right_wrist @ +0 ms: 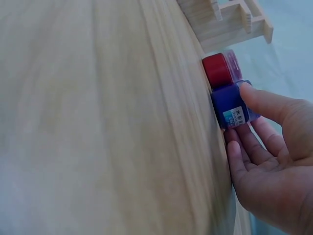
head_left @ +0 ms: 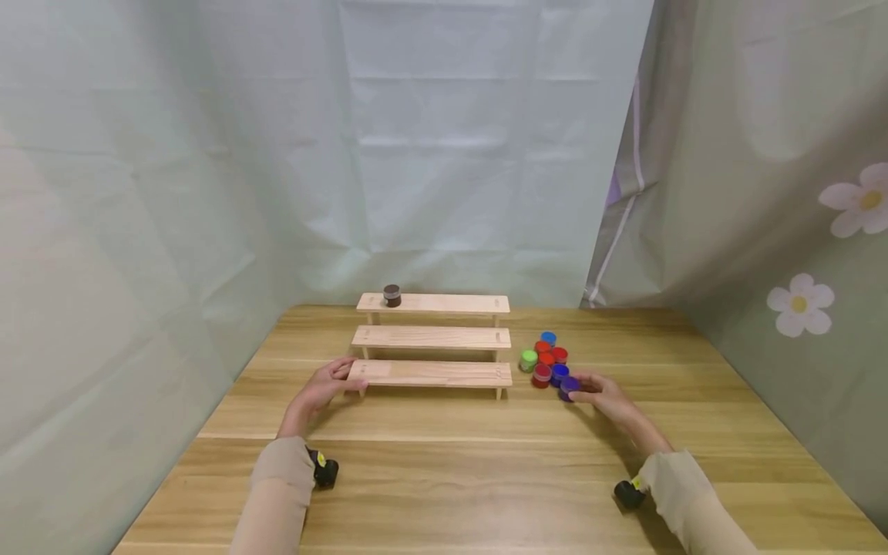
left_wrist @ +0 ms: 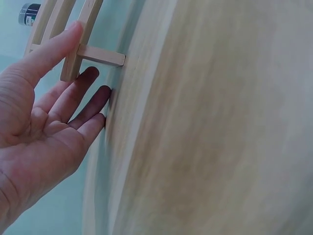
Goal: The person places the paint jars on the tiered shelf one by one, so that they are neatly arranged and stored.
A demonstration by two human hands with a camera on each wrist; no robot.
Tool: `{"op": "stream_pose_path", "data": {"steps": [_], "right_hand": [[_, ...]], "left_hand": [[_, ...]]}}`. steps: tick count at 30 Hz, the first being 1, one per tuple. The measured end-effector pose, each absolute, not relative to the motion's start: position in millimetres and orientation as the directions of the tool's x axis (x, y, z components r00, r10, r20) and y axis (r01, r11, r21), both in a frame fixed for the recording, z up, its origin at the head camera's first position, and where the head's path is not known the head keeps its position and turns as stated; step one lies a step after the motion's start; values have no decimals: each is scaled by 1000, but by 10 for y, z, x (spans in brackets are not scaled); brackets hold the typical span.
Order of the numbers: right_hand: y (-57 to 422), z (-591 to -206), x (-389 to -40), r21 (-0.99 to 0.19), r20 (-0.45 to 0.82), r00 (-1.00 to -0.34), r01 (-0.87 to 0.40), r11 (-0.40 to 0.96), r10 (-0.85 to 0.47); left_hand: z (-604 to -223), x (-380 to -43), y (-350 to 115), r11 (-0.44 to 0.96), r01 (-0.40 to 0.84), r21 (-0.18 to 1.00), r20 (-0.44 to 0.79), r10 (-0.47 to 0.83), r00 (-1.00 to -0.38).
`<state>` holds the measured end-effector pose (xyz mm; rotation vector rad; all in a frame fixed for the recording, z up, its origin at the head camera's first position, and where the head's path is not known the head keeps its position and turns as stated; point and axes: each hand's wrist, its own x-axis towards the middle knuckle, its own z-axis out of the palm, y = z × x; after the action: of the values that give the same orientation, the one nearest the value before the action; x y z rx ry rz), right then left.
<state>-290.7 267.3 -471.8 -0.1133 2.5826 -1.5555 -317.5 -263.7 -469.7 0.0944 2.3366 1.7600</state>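
A three-step wooden display rack [head_left: 430,374] stands on the table. At the left end of its lowest step is my left hand [head_left: 331,385], gripping the plank between thumb and fingers; the left wrist view shows the thumb [left_wrist: 63,44] against the plank. My right hand [head_left: 605,397] pinches a purple paint jar [head_left: 570,388] at the near end of a cluster of jars. In the right wrist view, that jar [right_wrist: 232,105] has a white label and sits beside a red jar [right_wrist: 221,68]. A dark-lidded jar [head_left: 391,296] stands on the top step, towards the left.
Right of the rack, several paint jars stand close together: a green one [head_left: 529,360], a light blue one [head_left: 548,338], a dark blue one [head_left: 559,375] and several reds [head_left: 542,375]. Pale curtains [head_left: 472,154] hang behind the wooden table [head_left: 472,478] and along its sides.
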Motion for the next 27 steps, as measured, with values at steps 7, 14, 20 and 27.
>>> {"op": "stream_pose_path", "data": {"steps": [7, 14, 20, 27], "right_hand": [[2651, -4649, -2920, -920, -82, -989, 29, 390, -120], [2558, -4299, -2988, -974, -60, -981, 17, 227, -186], [2307, -4002, -3151, -954, -36, -981, -23, 299, -191], [1834, -3769, -3336, -948, -4, -972, -72, 311, -236]], "left_hand": [[-4700, -3140, -2667, 296, -66, 953, -127, 191, -973], [-4685, -3134, -2628, 280, -71, 957, -123, 172, -977], [-4680, -3142, -2605, 265, -81, 961, -128, 164, -978], [-4708, -3108, -2594, 264, -94, 960, -137, 151, -979]]}}
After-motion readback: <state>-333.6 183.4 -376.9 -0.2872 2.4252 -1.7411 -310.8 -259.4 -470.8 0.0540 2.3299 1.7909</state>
